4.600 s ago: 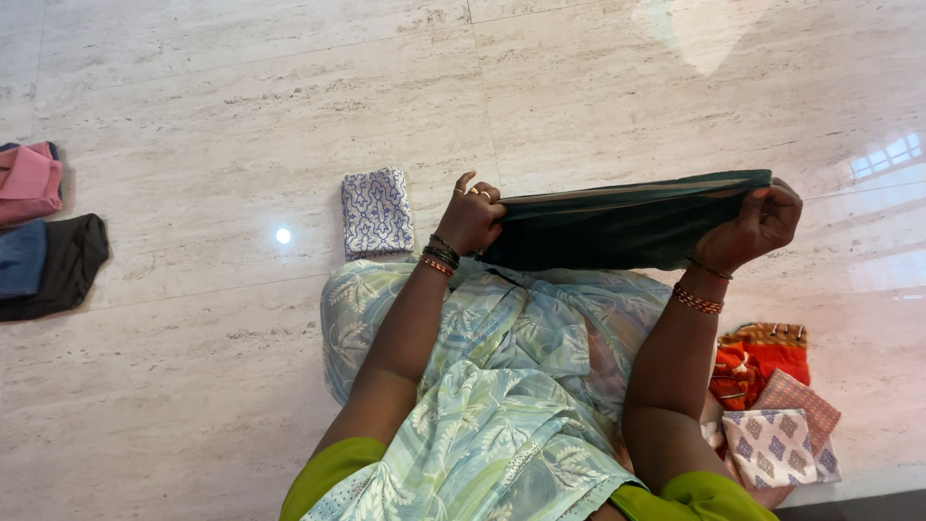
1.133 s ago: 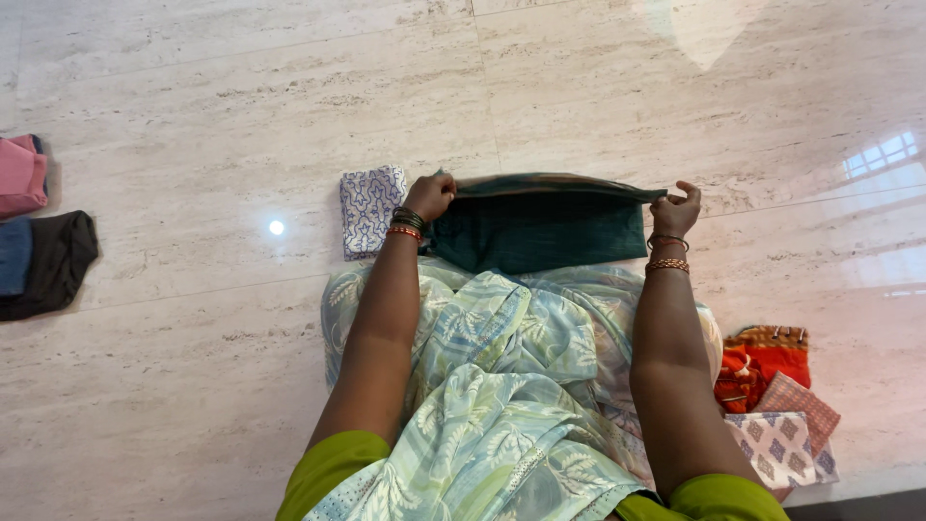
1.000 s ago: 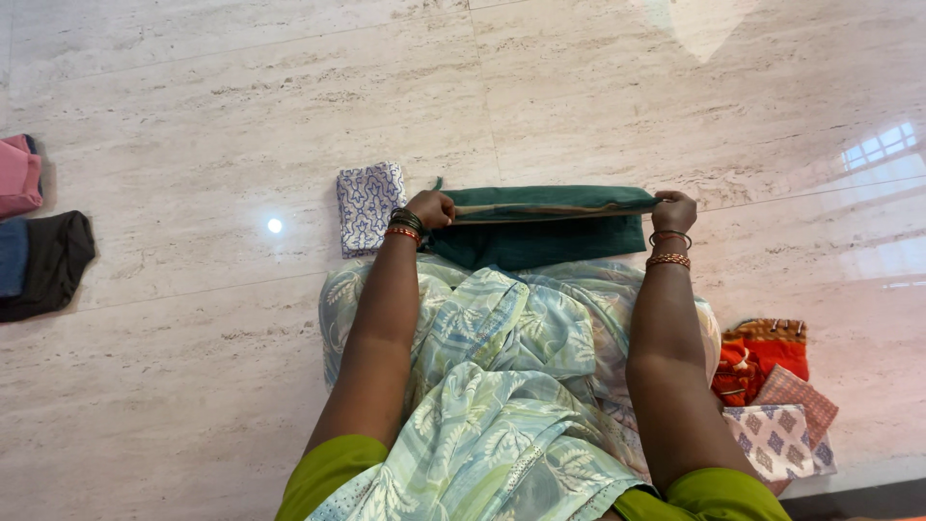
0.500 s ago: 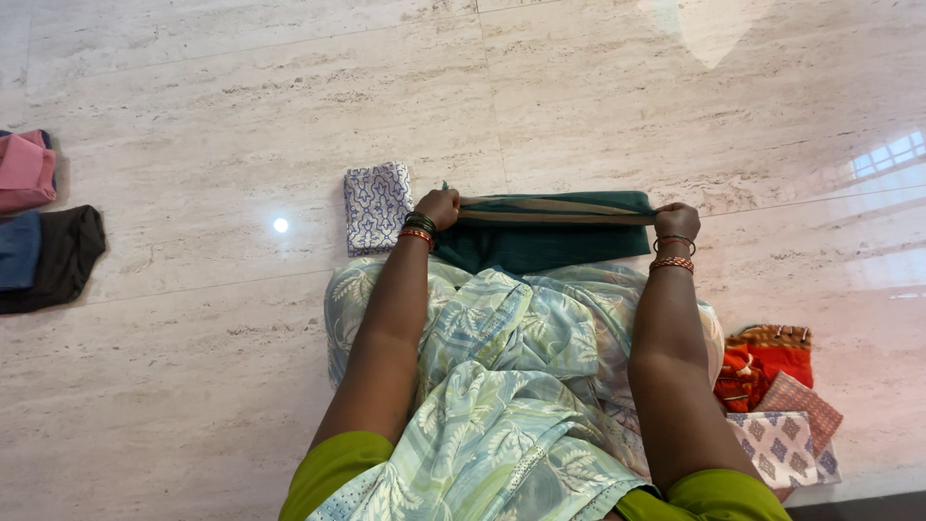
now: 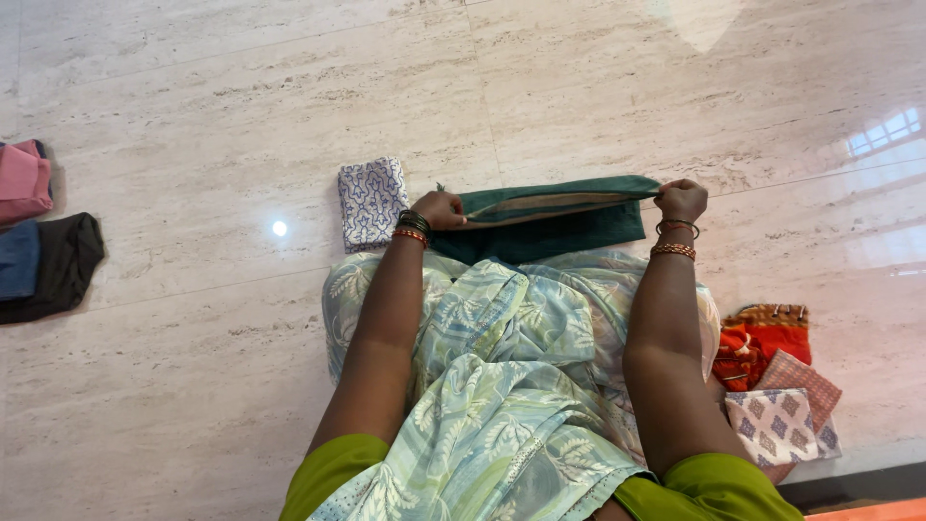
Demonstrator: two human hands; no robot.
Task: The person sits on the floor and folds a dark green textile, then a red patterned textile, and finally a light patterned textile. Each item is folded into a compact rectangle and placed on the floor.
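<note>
While both hands pinch its ends, the dark green cloth lies folded on the pale stone floor at centre frame, just above the lap. Left hand is clenched on the left end, right hand on the right. A blue-patterned folded cloth sits just left; red and printed fabrics lie lower right.

Floor: polished pale marble-look tiles.
Folded white cloth with blue print: mid-floor.
Pink folded cloth, blue cloth, black cloth: left edge, clustered.
Orange-red and patterned cloth pile: near lower right corner.
</note>
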